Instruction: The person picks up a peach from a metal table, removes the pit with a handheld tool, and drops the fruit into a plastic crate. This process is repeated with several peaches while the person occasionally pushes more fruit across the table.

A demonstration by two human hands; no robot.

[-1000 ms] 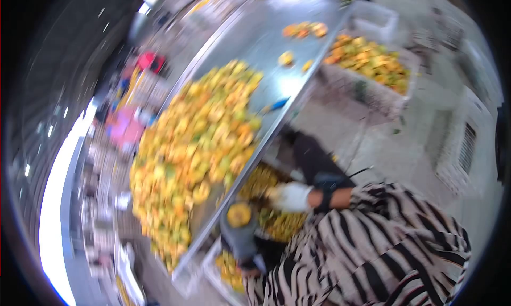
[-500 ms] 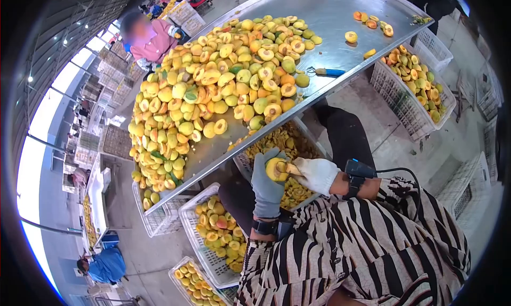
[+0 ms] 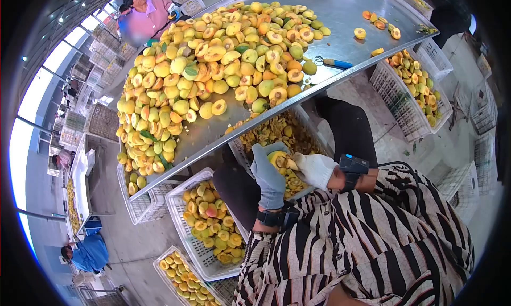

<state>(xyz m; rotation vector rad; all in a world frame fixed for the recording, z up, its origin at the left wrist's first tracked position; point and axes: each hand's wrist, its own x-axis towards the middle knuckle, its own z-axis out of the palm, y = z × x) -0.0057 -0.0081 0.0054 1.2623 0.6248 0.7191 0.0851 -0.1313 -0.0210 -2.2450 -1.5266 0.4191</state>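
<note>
My left hand (image 3: pixel 268 174), in a grey glove, is closed around a yellow peach (image 3: pixel 279 158) with its cut flesh facing my other hand. My right hand (image 3: pixel 318 170), in a white glove, is closed with its fingertips against the cut side. What it grips there is too small and hidden to make out. Both hands are over a crate (image 3: pixel 314 126) of peach scraps between my knees. Above them, a large heap of halved peaches (image 3: pixel 213 66) covers much of the metal table (image 3: pixel 340 18). A blue-handled tool with a wire loop (image 3: pixel 336 64) lies near its edge.
Crates of peach halves stand to the left (image 3: pixel 205 271) and right (image 3: pixel 396 112) of my legs, with another crate (image 3: pixel 175 284) lower left. A few halves (image 3: pixel 360 33) lie apart on the table. A person in pink (image 3: pixel 146 21) is across it; one in blue (image 3: pixel 89 253) is farther off.
My view has shifted slightly. The peach in my left hand has turned, and my right fingers remain against its cut side. The person in pink has changed posture across the table.
</note>
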